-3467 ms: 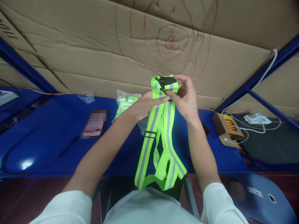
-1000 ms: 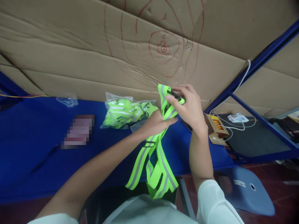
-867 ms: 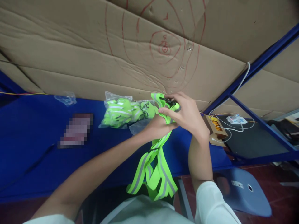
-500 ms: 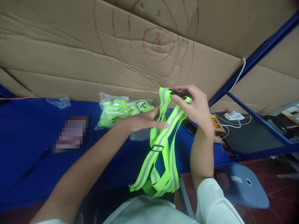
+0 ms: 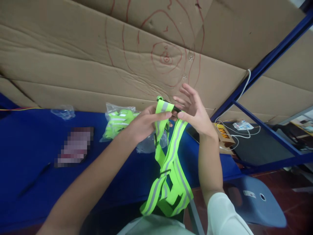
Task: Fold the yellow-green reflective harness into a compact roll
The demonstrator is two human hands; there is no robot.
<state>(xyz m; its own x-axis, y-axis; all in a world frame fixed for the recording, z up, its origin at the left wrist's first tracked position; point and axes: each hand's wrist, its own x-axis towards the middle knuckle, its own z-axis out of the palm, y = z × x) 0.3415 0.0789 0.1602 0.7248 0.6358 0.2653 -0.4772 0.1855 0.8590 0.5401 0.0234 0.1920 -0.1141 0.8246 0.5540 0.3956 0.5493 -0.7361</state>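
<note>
Dim, soft light; deep shadow beneath table (image 5: 29,143); slight blur; edges stretched; phone (image 5: 74,147) pixelated

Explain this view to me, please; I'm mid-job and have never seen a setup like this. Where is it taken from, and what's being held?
There is no machine here: these are a person's own bare hands. The camera is worn on the head, looking forward and down, so the arms reach in from below. The left hand pinches a bright green strap with a grey stripe; its loops hang down. The right hand has its thumb beside a black buckle, other fingers spread; whether it grips, I can't tell. On the blue table lie a clear bag of similar green material, a phone-like device with a pixelated screen, and crumpled clear plastic. Behind stands a cardboard wall marked with red rings.
</note>
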